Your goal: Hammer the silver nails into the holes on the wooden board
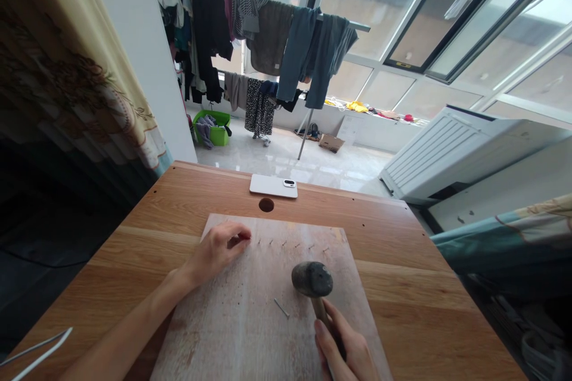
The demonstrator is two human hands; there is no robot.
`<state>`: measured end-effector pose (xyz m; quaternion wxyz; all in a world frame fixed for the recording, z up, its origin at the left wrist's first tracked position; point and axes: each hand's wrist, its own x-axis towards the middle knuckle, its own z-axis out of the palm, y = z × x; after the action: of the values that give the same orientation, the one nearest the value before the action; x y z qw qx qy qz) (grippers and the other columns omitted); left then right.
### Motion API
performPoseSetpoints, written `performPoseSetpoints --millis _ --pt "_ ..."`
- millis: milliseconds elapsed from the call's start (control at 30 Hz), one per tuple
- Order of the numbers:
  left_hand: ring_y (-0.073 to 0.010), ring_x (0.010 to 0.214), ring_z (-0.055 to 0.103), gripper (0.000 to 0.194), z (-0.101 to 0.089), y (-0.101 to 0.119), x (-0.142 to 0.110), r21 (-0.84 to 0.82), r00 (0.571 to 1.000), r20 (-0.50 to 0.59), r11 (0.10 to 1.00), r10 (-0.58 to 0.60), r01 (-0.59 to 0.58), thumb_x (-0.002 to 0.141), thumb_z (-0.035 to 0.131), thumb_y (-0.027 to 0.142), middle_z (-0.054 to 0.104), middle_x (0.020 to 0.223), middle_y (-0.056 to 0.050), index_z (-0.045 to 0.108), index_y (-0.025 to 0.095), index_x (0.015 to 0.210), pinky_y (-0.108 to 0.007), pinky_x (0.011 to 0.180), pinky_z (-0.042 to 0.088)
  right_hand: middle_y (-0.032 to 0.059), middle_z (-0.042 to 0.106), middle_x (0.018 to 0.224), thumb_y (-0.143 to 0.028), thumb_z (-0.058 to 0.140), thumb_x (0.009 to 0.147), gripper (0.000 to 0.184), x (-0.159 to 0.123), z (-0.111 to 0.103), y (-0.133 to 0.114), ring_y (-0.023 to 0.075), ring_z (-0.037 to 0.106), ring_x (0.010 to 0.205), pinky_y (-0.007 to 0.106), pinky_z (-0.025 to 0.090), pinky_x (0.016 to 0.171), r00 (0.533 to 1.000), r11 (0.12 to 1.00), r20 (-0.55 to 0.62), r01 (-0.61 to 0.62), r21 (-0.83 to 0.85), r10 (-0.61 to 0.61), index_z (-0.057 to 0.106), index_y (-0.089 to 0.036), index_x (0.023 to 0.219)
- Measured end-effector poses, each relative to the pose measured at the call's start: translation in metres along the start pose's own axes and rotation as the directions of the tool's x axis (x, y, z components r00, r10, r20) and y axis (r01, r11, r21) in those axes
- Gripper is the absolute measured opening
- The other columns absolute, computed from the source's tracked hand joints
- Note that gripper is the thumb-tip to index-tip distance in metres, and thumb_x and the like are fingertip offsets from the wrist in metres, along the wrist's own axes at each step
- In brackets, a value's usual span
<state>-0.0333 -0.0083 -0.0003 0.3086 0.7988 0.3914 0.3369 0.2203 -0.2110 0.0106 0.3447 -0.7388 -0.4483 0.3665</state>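
A wooden board point(250, 333) with a worn, whitish face lies on the table. Several thin nails point(284, 243) stand in a row across its far part, some of them leaning. At the left end of that row, my left hand point(226, 244) is closed in a pinch close to the board, on what looks like a nail mostly hidden by the fingertips. My right hand point(342, 342) grips the handle of a mallet point(313, 278) with a dark head, held above the right side of the board. One loose nail point(281, 308) lies flat between the hands.
The wooden table point(415, 286) has a round hole point(266, 205) beyond the board, and a white phone point(273, 186) lies at its far edge. A white cable point(40, 354) shows at lower left. Beyond stand a clothes rack point(357, 26) and a green basket point(218, 136).
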Motion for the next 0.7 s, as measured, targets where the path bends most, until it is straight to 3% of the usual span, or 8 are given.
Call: performPoseSetpoints --millis 167,400,567,700 --pt "-0.0148 0.078 0.067 0.011 0.000 0.002 0.000 0.012 1.000 -0.012 1.000 0.018 -0.018 0.092 0.060 0.017 0.073 0.086 -0.001 0.070 0.019 0.091 -0.025 0.073 0.056 -0.0064 0.045 0.054 -0.071 0.045 0.098 0.071 0.012 0.011 -0.025 0.0110 0.037 0.035 0.023 0.026 0.033 0.990 0.994 0.130 0.038 0.098 -0.051 0.067 -0.012 0.130" --pt "-0.0145 0.075 0.065 0.009 0.001 0.005 0.000 0.097 0.999 0.003 0.994 0.044 -0.044 0.089 0.063 0.012 0.071 0.082 0.000 0.068 0.019 0.088 -0.025 0.073 0.052 -0.0094 0.047 0.055 -0.064 0.049 0.100 0.060 0.034 0.024 -0.073 0.0080 0.042 0.033 0.018 0.033 0.034 0.970 0.970 0.197 0.097 0.224 -0.143 0.062 -0.015 0.130" --pt "-0.0132 0.073 0.066 0.020 0.003 0.006 0.000 0.067 0.999 -0.018 0.997 0.045 -0.044 0.090 0.062 0.010 0.073 0.087 0.001 0.068 0.020 0.106 -0.024 0.074 0.053 -0.0081 0.051 0.062 -0.056 0.049 0.102 0.048 0.048 0.032 -0.099 0.0081 0.047 0.038 0.016 0.038 0.034 0.944 0.965 0.268 0.132 0.225 -0.192 0.062 -0.017 0.127" --pt "-0.0130 0.072 0.066 0.032 0.002 0.008 0.000 0.045 0.999 -0.010 0.998 0.044 -0.044 0.087 0.062 0.008 0.072 0.086 0.002 0.067 0.022 0.116 -0.024 0.072 0.053 -0.0081 0.050 0.063 -0.050 0.048 0.103 0.043 0.054 0.041 -0.104 0.0086 0.047 0.040 0.017 0.040 0.035 0.934 0.967 0.284 0.167 0.195 -0.218 0.061 -0.017 0.127"
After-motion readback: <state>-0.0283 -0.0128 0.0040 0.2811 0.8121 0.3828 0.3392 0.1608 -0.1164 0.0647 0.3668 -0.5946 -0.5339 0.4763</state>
